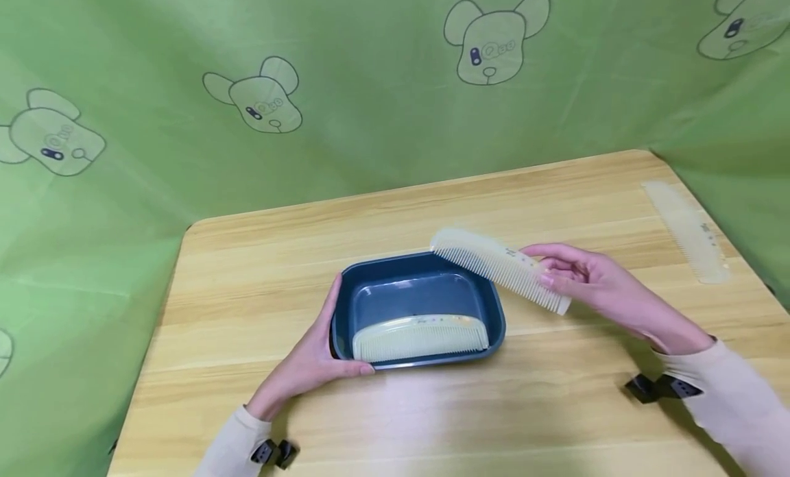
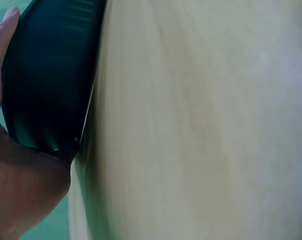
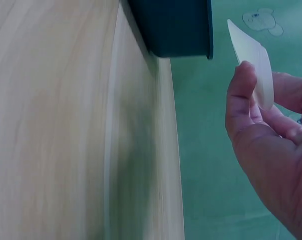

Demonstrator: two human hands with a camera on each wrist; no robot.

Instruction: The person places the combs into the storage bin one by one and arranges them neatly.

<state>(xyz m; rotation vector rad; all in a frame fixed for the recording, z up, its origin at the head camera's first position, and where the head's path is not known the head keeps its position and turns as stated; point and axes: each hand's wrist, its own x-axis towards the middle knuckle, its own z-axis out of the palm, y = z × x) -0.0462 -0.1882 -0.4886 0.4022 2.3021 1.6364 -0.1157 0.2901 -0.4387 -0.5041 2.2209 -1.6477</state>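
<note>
A dark blue rectangular box (image 1: 404,262) stands on the table. One pale comb (image 1: 422,340) lies inside it along the near wall. At the box's near left corner, my left hand (image 1: 315,353) holds it, thumb along the front and fingers along the left side; the left wrist view shows the box's outer wall (image 2: 50,75) against the palm. My right hand (image 1: 577,275) pinches a second pale comb (image 1: 487,258) near its right end. That comb is tilted with its teeth toward the near side, its far end over the box's back right corner. In the right wrist view the comb (image 3: 256,62) is seen nearly end-on.
A third pale comb (image 1: 688,230) lies at the right edge of the wooden table (image 1: 259,258). Behind and beside the table hangs a green cloth (image 1: 370,86) printed with bear heads. Small black devices (image 1: 663,388) are strapped on both sleeves.
</note>
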